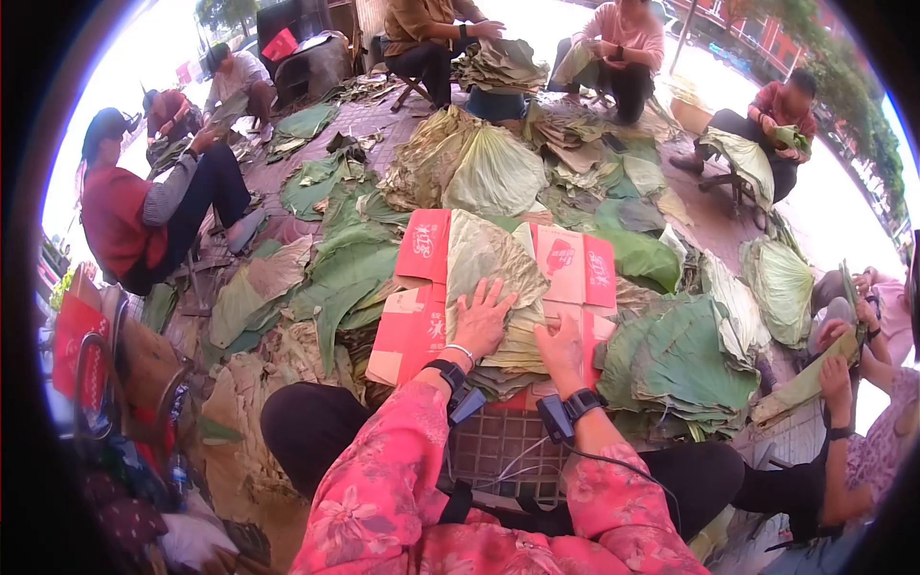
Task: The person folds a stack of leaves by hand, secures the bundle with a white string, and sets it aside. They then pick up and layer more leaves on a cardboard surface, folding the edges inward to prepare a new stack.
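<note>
My left hand (482, 321) lies flat, fingers spread, on a folded, dried lotus leaf (484, 257). Under that leaf is a stack of folded leaves (517, 353) in pale green and brown. At the stack's right edge is my right hand (563, 350), its thumb apart from the fingers and nothing visible in its grasp. The stack rests on a flattened red cardboard box (422, 259) with white print, in front of my knees. Both wrists wear dark straps with small devices.
Piles of green lotus leaves (680, 355) lie to the right, and more leaves (345, 268) to the left. A tall leaf heap (479, 168) stands beyond the box. Several people sit around on low stools; one person's hands (839, 364) hold a leaf at far right.
</note>
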`<state>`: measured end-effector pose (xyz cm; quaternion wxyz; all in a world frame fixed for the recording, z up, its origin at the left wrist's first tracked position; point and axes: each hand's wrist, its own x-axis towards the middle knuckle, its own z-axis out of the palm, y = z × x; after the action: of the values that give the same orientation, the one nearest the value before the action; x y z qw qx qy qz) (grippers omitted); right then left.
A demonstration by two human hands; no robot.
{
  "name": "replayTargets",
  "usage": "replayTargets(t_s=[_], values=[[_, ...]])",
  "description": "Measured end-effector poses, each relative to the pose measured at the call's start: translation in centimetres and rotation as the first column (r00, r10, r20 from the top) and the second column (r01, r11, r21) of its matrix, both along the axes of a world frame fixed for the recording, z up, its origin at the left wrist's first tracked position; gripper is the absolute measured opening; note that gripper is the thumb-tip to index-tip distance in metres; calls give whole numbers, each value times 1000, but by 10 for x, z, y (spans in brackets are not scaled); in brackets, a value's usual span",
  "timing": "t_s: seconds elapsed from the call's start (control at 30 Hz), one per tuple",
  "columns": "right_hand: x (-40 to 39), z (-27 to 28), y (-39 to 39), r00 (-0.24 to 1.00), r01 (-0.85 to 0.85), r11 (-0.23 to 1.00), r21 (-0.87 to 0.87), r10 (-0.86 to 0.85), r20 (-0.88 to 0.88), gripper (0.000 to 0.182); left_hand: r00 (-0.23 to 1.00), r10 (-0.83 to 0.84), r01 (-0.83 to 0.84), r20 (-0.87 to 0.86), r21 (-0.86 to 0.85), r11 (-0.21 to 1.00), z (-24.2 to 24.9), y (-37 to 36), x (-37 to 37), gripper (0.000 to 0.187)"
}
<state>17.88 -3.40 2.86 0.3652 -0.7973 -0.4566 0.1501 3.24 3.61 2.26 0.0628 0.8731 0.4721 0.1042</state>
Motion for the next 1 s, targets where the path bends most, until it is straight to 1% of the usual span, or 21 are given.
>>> replayTargets(t_s=[0.07,0.1,0.17,0.27,0.3,0.37,0.4,0.43,0.5,0.53,0.57,0.6,0.67,0.7,0.77,0.8,0.83,0.87,0.93,0.97,1.0], values=[[9,1,1,992,-110,977,-183,97,-77,32,1000,2,-2,11,-2,1000,-1,-1,-1,54],[12,-2,1,951,-159,979,-130,117,-286,34,1000,13,-13,23,-7,1000,-1,-1,0,53],[17,-4,6,742,-228,974,9,180,-646,38,998,42,-41,53,-10,999,1,-1,0,50],[8,-1,9,607,-311,944,108,285,-742,44,980,89,-95,180,26,995,-11,3,-3,46],[1,6,7,585,-345,921,180,361,-727,48,956,93,-117,279,71,991,-16,4,-3,40],[-21,30,-2,528,-411,855,317,507,-681,56,943,159,-197,292,104,975,-17,4,-5,32],[-30,37,-5,632,-485,829,278,552,-544,61,934,195,-239,298,118,964,-18,4,-7,29],[-39,42,-8,705,-551,803,226,593,-388,65,908,206,-237,366,43,971,-19,6,-11,28],[-59,33,-10,751,-637,755,155,653,-98,79,839,238,-213,489,-107,971,-22,11,-21,28],[-66,31,-10,743,-659,738,146,669,-30,78,798,257,-190,545,-177,966,-25,15,-25,28],[-72,29,-10,733,-678,723,136,680,36,78,271,390,-61,880,-389,919,-40,26,-22,30],[-76,27,-11,720,-694,710,122,686,102,78,340,404,4,849,-431,902,-50,33,-30,30],[-81,30,-11,695,-718,690,92,706,134,78,481,408,123,776,-520,845,-58,43,-58,32],[-83,29,-11,687,-725,685,71,710,153,77,700,393,-33,596,-523,852,-43,43,-66,34],[-87,25,-11,659,-742,670,16,725,199,75,397,447,192,802,-548,814,-46,46,-74,34],[-88,22,-10,643,-748,663,-16,731,227,75,219,473,304,854,-520,798,-47,49,-76,34],[-88,22,-10,627,-751,658,-51,736,254,74,227,368,236,902,-417,877,-30,43,-75,29],[-87,22,-11,613,-747,657,-100,740,277,72,91,482,312,871,-485,817,-20,38,-72,28],[-88,26,-14,576,-735,648,-198,752,321,68,-154,689,481,709,-555,679,-15,34,-71,28],[-90,24,-14,568,-728,649,-222,752,334,65,91,608,243,789,-610,755,-50,53,-78,33],[-91,22,-14,560,-720,649,-245,753,346,63,223,553,-26,803,-562,827,-36,45,-72,37]])
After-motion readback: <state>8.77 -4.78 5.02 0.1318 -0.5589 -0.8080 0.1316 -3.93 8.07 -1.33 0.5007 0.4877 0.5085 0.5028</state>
